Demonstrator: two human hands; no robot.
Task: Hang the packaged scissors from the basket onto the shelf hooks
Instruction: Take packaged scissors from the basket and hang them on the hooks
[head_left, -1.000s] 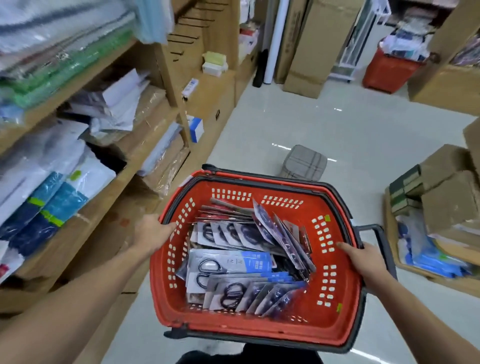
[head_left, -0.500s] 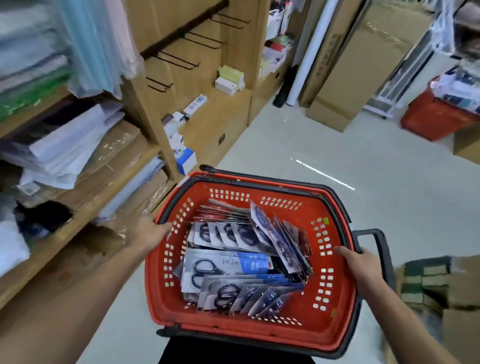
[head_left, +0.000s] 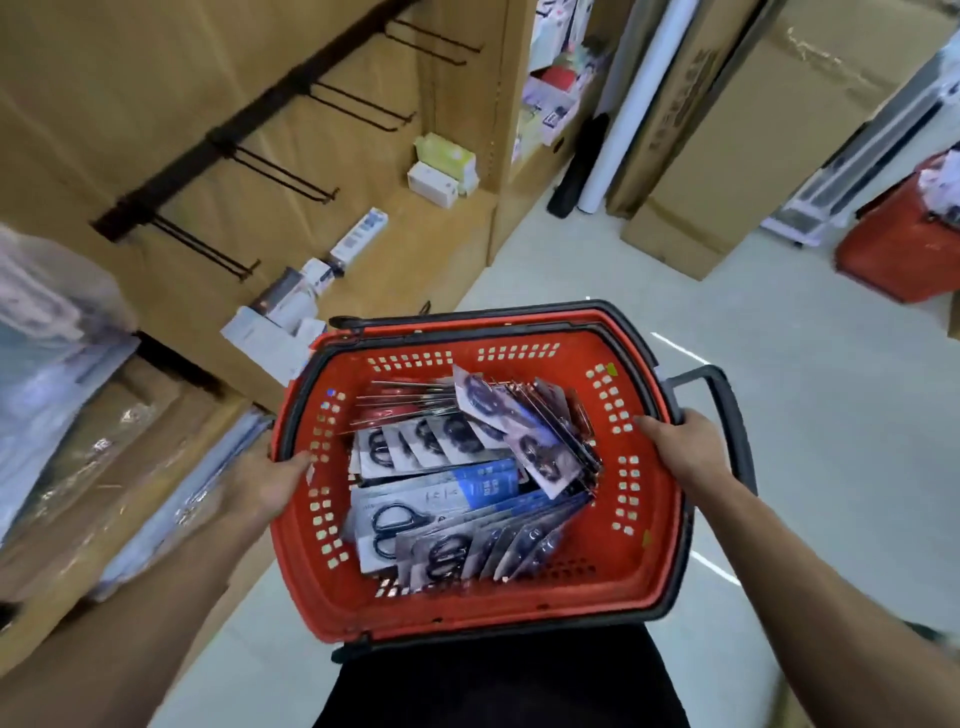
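The packs of scissors (head_left: 415, 514) lie in a red basket (head_left: 467, 613) with a dark rim, low in the view at 6 o'clock. They are flat cards, mostly pale grey or white, some with a blue band, and each shows dark-handled scissors. The clearest pack lies face up near the basket's 8 o'clock side, its black handles towards 9 o'clock. The others lean in fanned rows: one along the near wall, one across the middle, and one tilted towards 2 o'clock.

The packs overlap so much, and the picture is so blurred, that their number cannot be told, and the print on the cards is unreadable. The left hand (head_left: 270, 483) holds the basket's rim at 9 o'clock with the thumb hooked over the edge; its fingers are hidden under the rim. The right hand (head_left: 680, 447) grips the rim at 3 o'clock, thumb inside and fingers curled round the outside, just beside the grey handle (head_left: 727, 415). The bottom edge cuts off both forearms.

Four black wire hooks (head_left: 283, 174) stick out from a bar on the wooden shelf (head_left: 156, 78) at 10 to 11 o'clock, well apart from the basket. There are two hands and two baskets. The second basket (head_left: 893, 254), also red, stands at 2 o'clock, cut off by the right edge. Tall cardboard boxes (head_left: 727, 130) stand at 1 o'clock.
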